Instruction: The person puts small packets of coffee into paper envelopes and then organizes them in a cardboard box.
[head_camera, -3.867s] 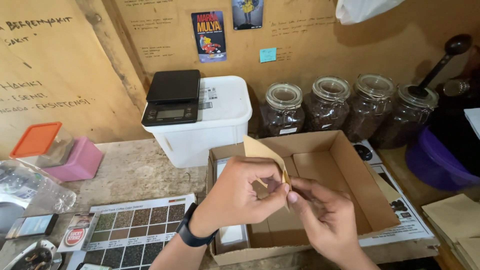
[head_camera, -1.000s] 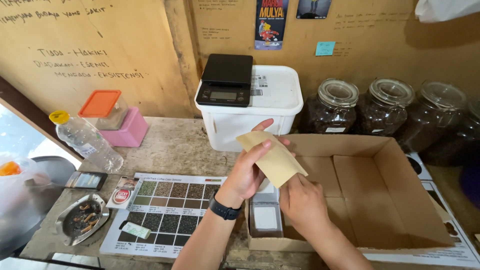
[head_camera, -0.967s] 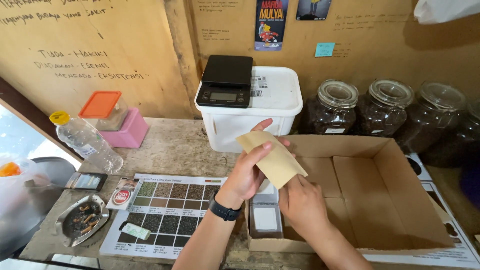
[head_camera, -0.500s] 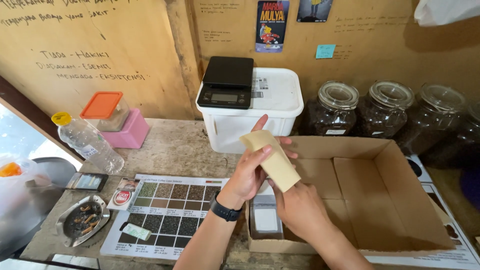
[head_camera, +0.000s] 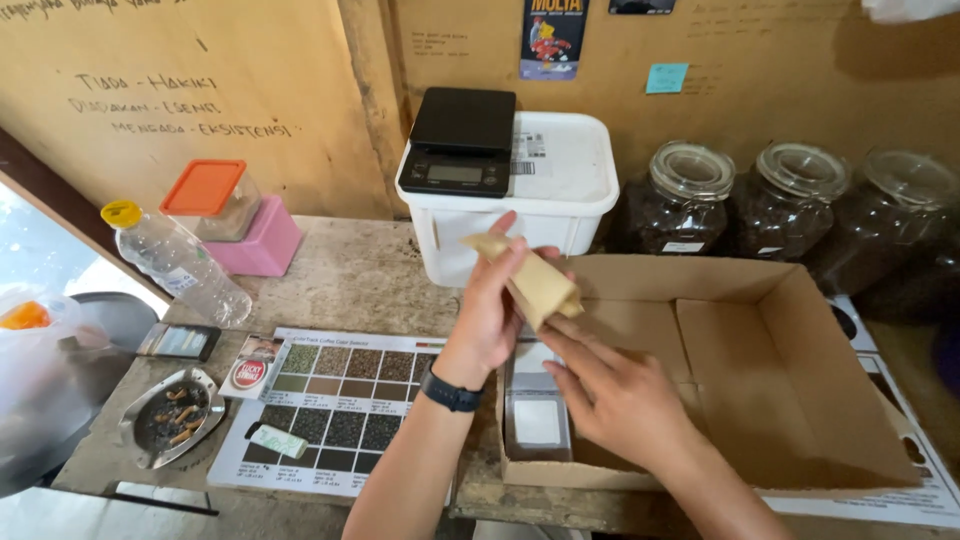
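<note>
L hand (head_camera: 497, 305) w/ a black wristband is closed round a tan kraft-paper pouch (head_camera: 528, 280), thumb side toward the white bin (head_camera: 560, 190), pouch tilted up-left above the near-left corner of the open cardboard box (head_camera: 760, 350); R hand (head_camera: 620, 400) sits just under the pouch's lower end, fingers loosely curled & touching it, grip unclear; black digital scale (head_camera: 458, 142) on the bin; glass jars (head_camera: 790, 200) behind the box; printed sample chart (head_camera: 340, 410) and ashtray (head_camera: 172, 418) lie left.
</note>
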